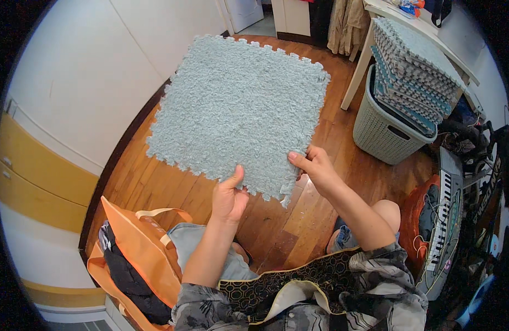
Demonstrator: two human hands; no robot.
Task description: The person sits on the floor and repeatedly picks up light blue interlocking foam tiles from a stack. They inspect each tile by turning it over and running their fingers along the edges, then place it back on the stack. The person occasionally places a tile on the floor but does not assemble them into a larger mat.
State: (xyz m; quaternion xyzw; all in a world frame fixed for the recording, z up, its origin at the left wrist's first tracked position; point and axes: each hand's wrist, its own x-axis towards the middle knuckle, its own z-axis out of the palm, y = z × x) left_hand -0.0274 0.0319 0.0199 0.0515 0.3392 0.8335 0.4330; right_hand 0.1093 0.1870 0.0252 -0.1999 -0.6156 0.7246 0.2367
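A square, pale blue-green fluffy foam mat tile [240, 105] with jigsaw edges is held out in front of me above the wooden floor. My left hand [230, 197] grips its near edge, thumb on the fluffy top and fingers hidden beneath. Close to the near right corner, my right hand [314, 166] pinches the tile the same way, its thumb lying on top. The far part of the tile reaches out unsupported by either hand.
At right, a tall stack of similar mat tiles [411, 66] rises from a grey-green plastic basket [389, 129] beside a white table [364, 60]. A keyboard [439, 220] stands lower right. An orange bag [138, 243] of dark clothes sits at my left, near white-and-yellow cabinets [44, 176].
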